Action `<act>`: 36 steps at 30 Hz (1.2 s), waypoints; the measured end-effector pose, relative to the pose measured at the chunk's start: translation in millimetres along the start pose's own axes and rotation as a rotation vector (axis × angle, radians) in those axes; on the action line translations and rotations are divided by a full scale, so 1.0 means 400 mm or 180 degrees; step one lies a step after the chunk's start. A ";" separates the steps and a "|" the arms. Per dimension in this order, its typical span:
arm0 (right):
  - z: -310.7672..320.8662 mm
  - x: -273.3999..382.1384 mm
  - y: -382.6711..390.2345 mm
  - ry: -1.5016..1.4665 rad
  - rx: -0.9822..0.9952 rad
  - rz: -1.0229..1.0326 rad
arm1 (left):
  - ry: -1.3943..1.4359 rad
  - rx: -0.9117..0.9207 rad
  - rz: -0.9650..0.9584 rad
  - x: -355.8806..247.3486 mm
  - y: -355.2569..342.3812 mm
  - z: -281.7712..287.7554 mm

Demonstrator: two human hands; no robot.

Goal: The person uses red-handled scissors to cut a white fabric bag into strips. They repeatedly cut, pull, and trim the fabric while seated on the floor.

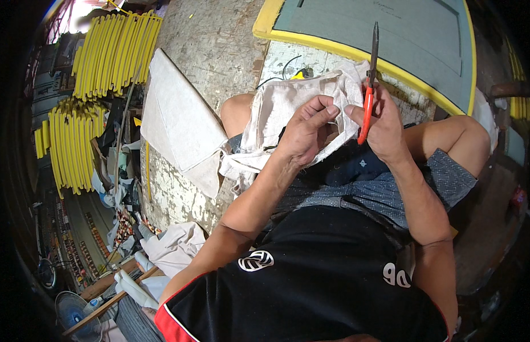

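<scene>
Grip of the left hand (303, 130) was clamped on the pale cloth (269, 109) over the lap (347, 191), the right hand (384, 122) closed around red-handled scissors (366, 111), and some seams (302, 85) looked done, the remainder unclear

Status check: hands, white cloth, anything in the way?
Left hand pinching white cloth. Right hand holding red-handled scissors, also touching cloth. Nothing visibly blocking either hand.
</scene>
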State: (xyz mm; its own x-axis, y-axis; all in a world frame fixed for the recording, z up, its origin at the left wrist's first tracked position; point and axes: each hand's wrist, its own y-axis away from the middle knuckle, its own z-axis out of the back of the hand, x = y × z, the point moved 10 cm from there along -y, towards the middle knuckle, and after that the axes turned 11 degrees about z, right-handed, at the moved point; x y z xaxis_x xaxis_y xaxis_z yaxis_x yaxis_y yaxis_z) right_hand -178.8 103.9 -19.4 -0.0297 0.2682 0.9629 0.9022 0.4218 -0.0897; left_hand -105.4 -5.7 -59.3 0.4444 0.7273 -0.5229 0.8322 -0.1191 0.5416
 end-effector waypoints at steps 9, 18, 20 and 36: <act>-0.001 -0.001 -0.005 0.0363 0.0254 0.0006 | 0.0069 -0.0005 0.0023 -0.003 -0.006 -0.005; 0.003 -0.024 0.005 0.0340 0.0201 -0.0481 | 0.0130 -0.0211 0.0084 -0.006 0.016 0.002; 0.004 -0.009 0.007 0.0623 0.0286 -0.0613 | 0.0131 -0.0237 0.0083 -0.009 0.020 0.002; 0.022 0.159 0.181 -0.0213 0.0326 -0.0769 | 0.0259 -0.0274 0.0103 0.007 0.038 -0.029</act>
State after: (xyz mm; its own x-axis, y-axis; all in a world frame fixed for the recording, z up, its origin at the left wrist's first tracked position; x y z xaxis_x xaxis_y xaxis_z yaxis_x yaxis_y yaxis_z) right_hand -119.3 159.1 33.1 -0.2704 0.2043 0.9408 0.8174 0.5650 0.1122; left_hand -95.6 2.4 -44.9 0.4393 0.7770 -0.4509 0.7846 -0.0874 0.6138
